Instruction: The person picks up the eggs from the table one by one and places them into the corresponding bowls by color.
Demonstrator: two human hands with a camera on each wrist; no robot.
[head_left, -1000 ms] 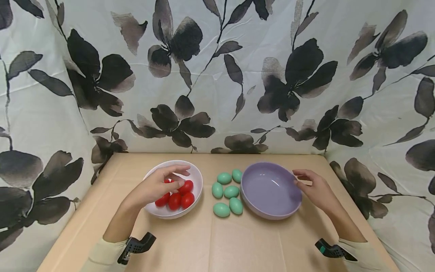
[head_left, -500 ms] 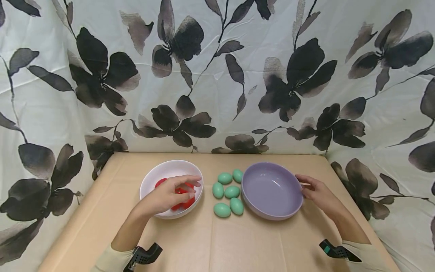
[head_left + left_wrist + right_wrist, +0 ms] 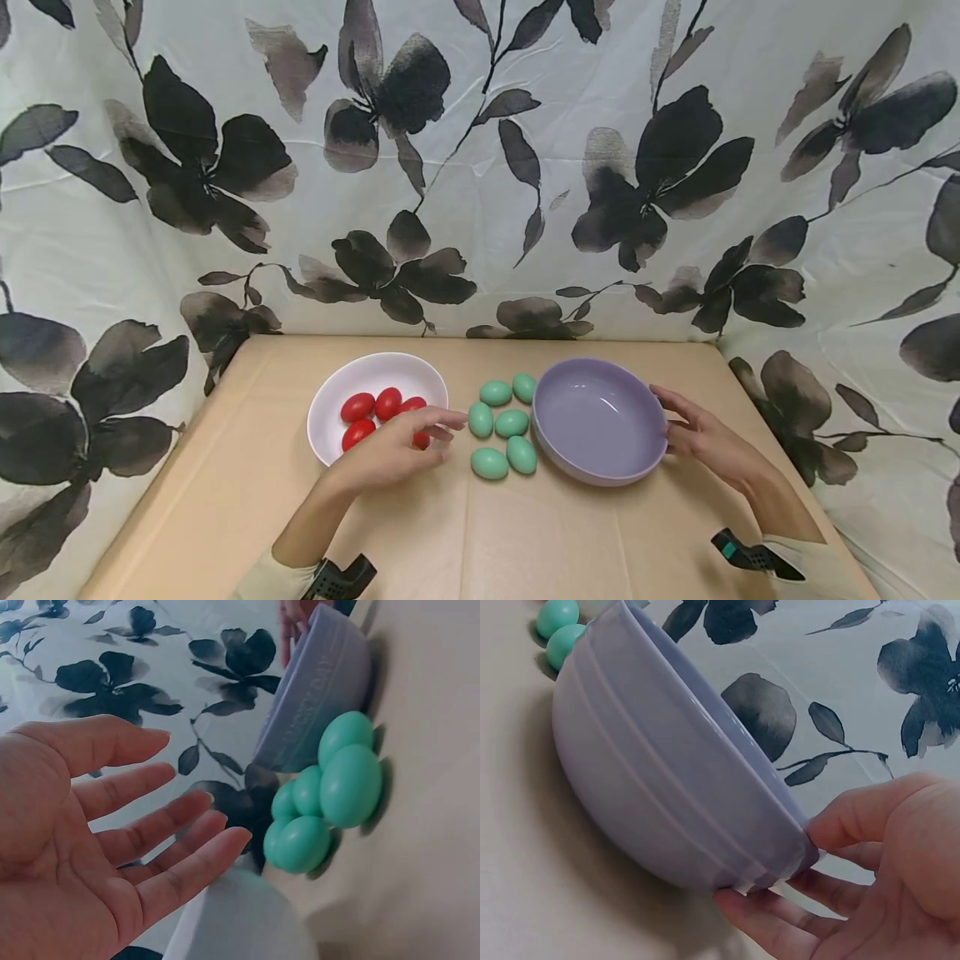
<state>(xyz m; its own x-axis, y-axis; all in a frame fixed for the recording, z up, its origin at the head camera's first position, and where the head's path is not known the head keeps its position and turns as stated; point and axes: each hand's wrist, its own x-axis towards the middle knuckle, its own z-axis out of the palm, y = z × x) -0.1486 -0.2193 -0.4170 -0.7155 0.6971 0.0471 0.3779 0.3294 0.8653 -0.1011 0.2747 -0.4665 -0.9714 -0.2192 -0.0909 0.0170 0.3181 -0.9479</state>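
Note:
My left hand (image 3: 393, 454) hangs over the right front of the white bowl (image 3: 324, 408), its fingertips close to the green eggs (image 3: 512, 422). In the left wrist view the palm of that hand (image 3: 127, 832) faces the camera with the fingers extended and nothing in them. Several red eggs (image 3: 358, 407) lie in the white bowl, partly hidden by this hand. The purple bowl (image 3: 596, 417) is bare inside. My right hand (image 3: 708, 437) touches its right side; in the right wrist view the fingertips (image 3: 731, 900) lie along the outer wall, the thumb near the rim.
The green eggs form a loose cluster on the tan tabletop (image 3: 480, 542), between the two bowls. Behind the table hangs a floral cloth (image 3: 540, 275), which also runs along both sides.
My left hand has moved right, from above the red eggs to near the green eggs, uncovering more red eggs. My right hand stays at the purple bowl's side.

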